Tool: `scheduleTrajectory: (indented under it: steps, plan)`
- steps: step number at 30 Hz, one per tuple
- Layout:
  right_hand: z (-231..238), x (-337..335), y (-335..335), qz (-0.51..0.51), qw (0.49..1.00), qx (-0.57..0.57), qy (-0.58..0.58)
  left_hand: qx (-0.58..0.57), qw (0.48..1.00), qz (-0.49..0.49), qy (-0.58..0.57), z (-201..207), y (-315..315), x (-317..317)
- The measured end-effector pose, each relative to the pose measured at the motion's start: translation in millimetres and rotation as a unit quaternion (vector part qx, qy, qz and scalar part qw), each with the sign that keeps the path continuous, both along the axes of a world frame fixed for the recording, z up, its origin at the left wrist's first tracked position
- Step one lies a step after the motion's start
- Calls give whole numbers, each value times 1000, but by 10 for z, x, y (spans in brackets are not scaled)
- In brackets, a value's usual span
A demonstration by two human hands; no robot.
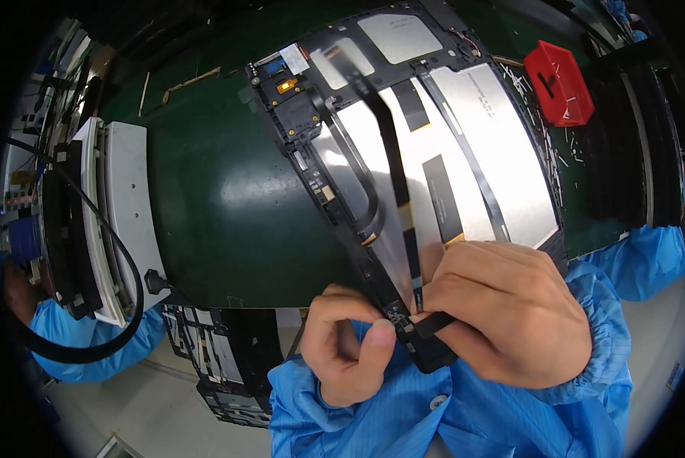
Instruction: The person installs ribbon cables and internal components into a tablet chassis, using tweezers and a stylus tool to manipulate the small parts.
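Observation:
A large opened electronic device (522, 160) lies at a slant before me, with a black frame and silver metal panels. My left hand (348, 347) is curled at its near left corner, thumb and forefinger pinched at the frame's edge. Above that corner, my right hand (510, 313) is closed, its fingertips pinching a short black strip (433, 325) by the small circuit board (396, 313). A long black flat cable (392, 153) runs from the far part of the device down to the right fingertips. Its far end is blurred. The right hand's lower fingers are hidden.
A red bin (560, 84) stands on the green mat (228, 183) at the far right, beside scattered white slivers (552, 156). On the left are white panels (132, 198) and a black cable (121, 252). More device frames (235, 359) sit below the table edge. Blue-sleeved people are on both sides.

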State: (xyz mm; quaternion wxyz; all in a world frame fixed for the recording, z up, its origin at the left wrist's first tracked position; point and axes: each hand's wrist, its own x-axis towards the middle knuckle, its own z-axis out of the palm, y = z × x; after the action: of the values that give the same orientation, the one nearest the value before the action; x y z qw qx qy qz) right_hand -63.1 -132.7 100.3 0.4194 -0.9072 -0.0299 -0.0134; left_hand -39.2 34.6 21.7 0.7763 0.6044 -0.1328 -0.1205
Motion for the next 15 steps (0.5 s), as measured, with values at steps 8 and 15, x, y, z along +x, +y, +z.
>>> scheduleTrajectory:
  steps: [8, 15]
  plan:
    - [-23, 1, 0, -1, 1000, 1, -5, 61, 997, -21, -51, 77, -2, 110]
    - [0, -69, 81, 16, 997, 69, -40, 98, 991, -92, -26, 154, 101, 220]
